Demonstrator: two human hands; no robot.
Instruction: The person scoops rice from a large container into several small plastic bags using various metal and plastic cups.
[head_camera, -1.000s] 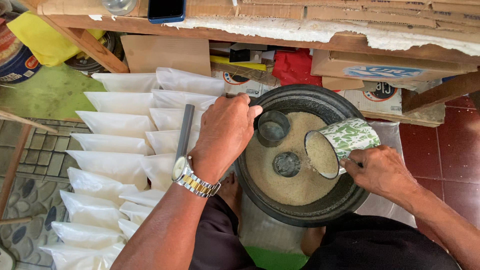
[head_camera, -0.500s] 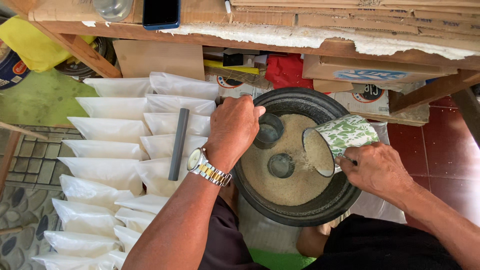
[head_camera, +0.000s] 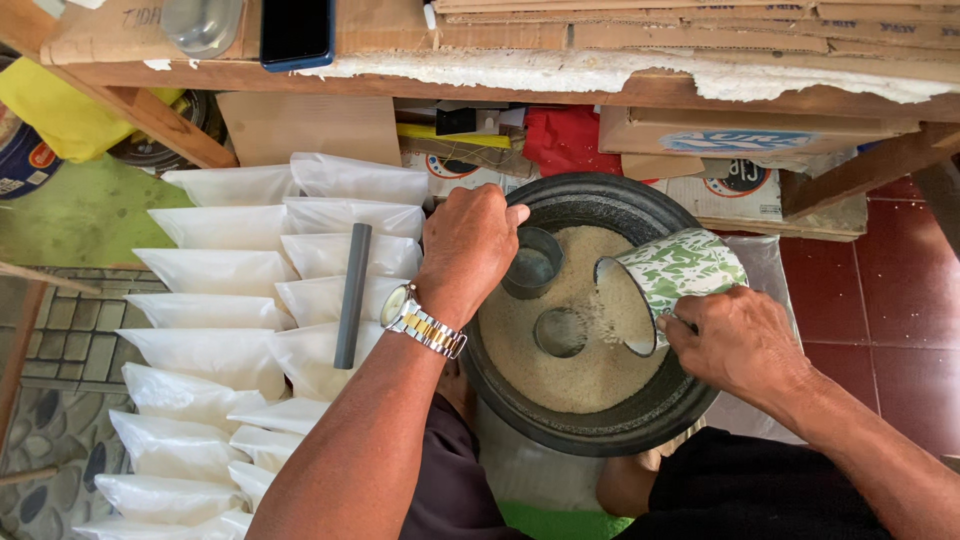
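Observation:
A round black basin (head_camera: 640, 420) sits between my knees, filled with pale rice-like grain. My right hand (head_camera: 735, 340) grips a green-and-white patterned mug (head_camera: 672, 275), tipped sideways so grain spills from its mouth onto a small dark tin (head_camera: 560, 332) standing in the grain. My left hand (head_camera: 468, 245), with a metal wristwatch, rests on the basin's left rim and touches a second dark tin (head_camera: 533, 264); whether it grips that tin is unclear.
Several filled white plastic bags (head_camera: 215, 310) lie in rows on the floor at left, with a grey bar (head_camera: 352, 295) across them. A wooden shelf (head_camera: 480, 85) holds a phone (head_camera: 296, 30) above. Cardboard boxes (head_camera: 735, 150) stand behind the basin; red tiles at right.
The mug has tipped further and grain now streams out. My left hand stays at the basin's rim by the upper tin. The camera view has shifted slightly.

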